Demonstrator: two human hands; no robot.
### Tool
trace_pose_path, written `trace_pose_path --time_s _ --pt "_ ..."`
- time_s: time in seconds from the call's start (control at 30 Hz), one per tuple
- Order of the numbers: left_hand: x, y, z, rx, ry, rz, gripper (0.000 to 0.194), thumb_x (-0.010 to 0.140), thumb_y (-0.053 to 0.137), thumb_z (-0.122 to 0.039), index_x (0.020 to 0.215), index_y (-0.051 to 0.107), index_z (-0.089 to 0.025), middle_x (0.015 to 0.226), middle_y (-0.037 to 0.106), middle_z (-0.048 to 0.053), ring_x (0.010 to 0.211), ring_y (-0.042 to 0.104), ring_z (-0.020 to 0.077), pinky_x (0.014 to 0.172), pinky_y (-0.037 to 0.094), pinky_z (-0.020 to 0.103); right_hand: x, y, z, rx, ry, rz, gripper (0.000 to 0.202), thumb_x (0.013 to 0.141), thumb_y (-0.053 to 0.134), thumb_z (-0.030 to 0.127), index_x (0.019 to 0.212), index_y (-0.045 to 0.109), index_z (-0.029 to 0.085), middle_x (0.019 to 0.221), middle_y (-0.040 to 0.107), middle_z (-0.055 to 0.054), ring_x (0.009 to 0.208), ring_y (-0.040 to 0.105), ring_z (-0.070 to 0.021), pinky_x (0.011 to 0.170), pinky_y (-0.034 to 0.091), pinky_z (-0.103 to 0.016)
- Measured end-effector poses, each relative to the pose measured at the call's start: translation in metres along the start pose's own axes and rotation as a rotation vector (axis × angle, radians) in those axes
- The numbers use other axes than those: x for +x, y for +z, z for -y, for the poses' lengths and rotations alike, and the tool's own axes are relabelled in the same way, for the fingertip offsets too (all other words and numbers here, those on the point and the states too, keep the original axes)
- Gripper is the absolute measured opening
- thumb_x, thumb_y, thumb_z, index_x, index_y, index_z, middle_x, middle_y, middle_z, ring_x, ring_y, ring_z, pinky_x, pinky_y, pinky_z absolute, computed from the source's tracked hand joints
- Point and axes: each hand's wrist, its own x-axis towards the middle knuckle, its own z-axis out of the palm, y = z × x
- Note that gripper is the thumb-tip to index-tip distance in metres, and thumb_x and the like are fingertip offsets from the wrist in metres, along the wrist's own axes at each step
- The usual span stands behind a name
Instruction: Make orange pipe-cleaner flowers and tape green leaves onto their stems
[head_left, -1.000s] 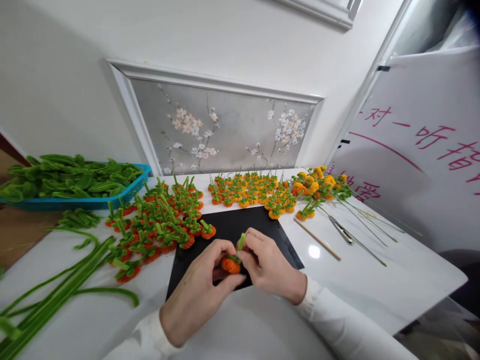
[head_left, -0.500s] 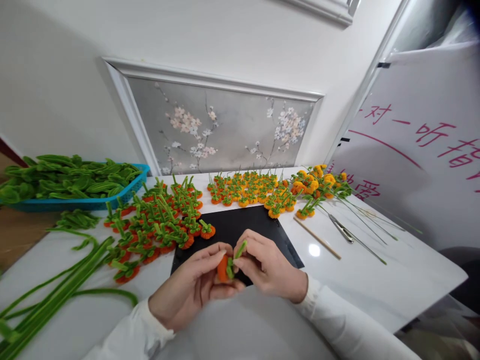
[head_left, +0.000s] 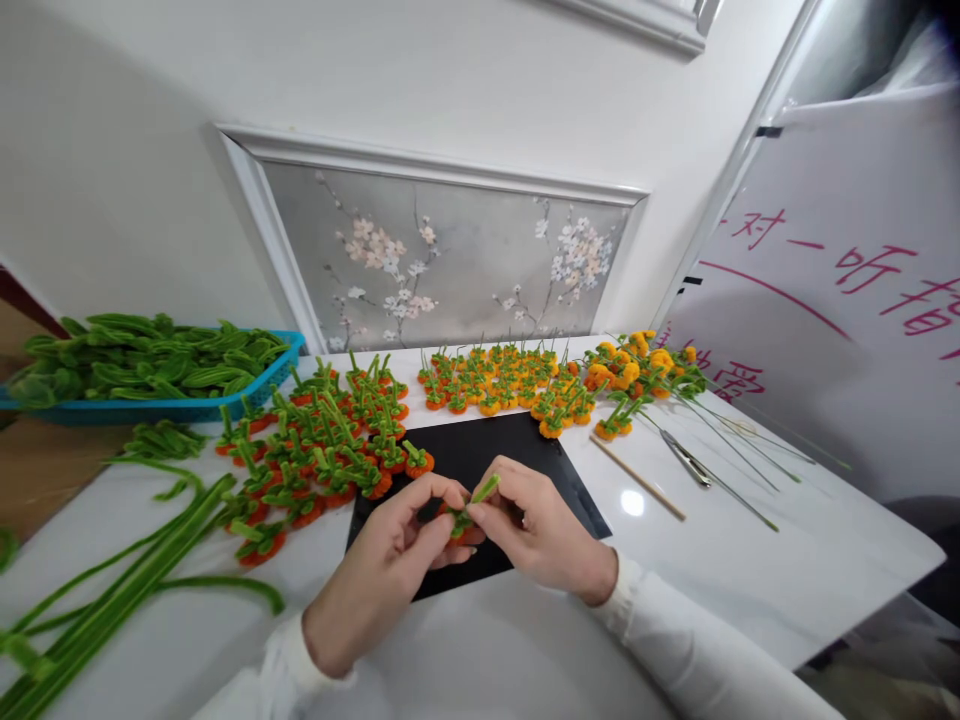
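Above a black mat (head_left: 480, 440) I hold a small orange pipe-cleaner flower (head_left: 457, 528) with a green stem. My left hand (head_left: 401, 540) is closed around the flower and covers most of its orange head. The fingertips of my right hand (head_left: 529, 525) pinch the green stem (head_left: 486, 490), which points up and to the right. Just left of the mat stand many similar orange flowers (head_left: 322, 450), heads down with green stems up. Yellow-orange flowers (head_left: 502, 380) stand in rows behind the mat.
A blue basket (head_left: 277, 375) of green fuzzy leaves (head_left: 165, 355) is at the back left. Long green pipe cleaners (head_left: 142, 560) lie at the left front. On the right lie a wooden stick (head_left: 637, 478), pliers (head_left: 685, 458) and long-stemmed finished flowers (head_left: 637, 365).
My left hand has turned, and its fingers have closed in over the orange head, which now shows less. My right hand stays on the stem. The view has shifted slightly.
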Motion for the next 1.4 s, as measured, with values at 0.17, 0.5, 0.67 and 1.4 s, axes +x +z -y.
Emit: trace_pose_path --time_s 0.17,0.5,0.67,1.4 --pt "0.002 0.0 0.0 -0.096 -0.109 -0.029 0.01 0.075 0.062 -0.028 0.076 0.057 -0.02 0.088 0.059 -0.001 0.074 0.066 0.0172 0.072 0.056 0.032 0.0 -0.001 -0.002 -0.052 -0.043 0.016 0.012 0.088 0.049 0.019 0.076 0.052 0.017 0.077 0.051 -0.003 0.066 0.049 -0.0124 0.056 0.039 -0.024" --pt "0.003 -0.003 -0.007 0.142 -0.075 0.109 0.006 0.073 0.06 -0.021 0.069 0.057 -0.017 0.068 0.057 -0.002 0.059 0.058 0.0137 0.059 0.048 0.026 -0.002 0.001 -0.006 -0.247 -0.047 0.124 0.011 0.09 0.047 0.02 0.082 0.054 0.018 0.087 0.053 -0.005 0.075 0.054 -0.0138 0.064 0.044 -0.024" --pt "0.004 -0.008 -0.011 0.1 -0.179 0.173 0.01 0.071 0.059 -0.015 0.062 0.056 -0.017 0.053 0.055 -0.004 0.051 0.052 0.0111 0.052 0.039 0.022 -0.001 0.0 -0.007 -0.208 -0.07 0.183 0.009 0.09 0.046 0.017 0.085 0.053 0.018 0.095 0.055 -0.006 0.082 0.055 -0.0142 0.071 0.046 -0.025" --pt "0.001 -0.016 0.003 -0.383 -0.455 0.33 0.016 0.064 0.066 -0.024 0.071 0.065 -0.01 0.059 0.064 0.004 0.042 0.061 0.0106 0.038 0.038 0.014 -0.002 -0.007 0.006 0.319 -0.042 0.159 0.015 0.085 0.058 0.024 0.078 0.067 0.015 0.083 0.051 -0.003 0.065 0.055 -0.0084 0.059 0.048 -0.02"
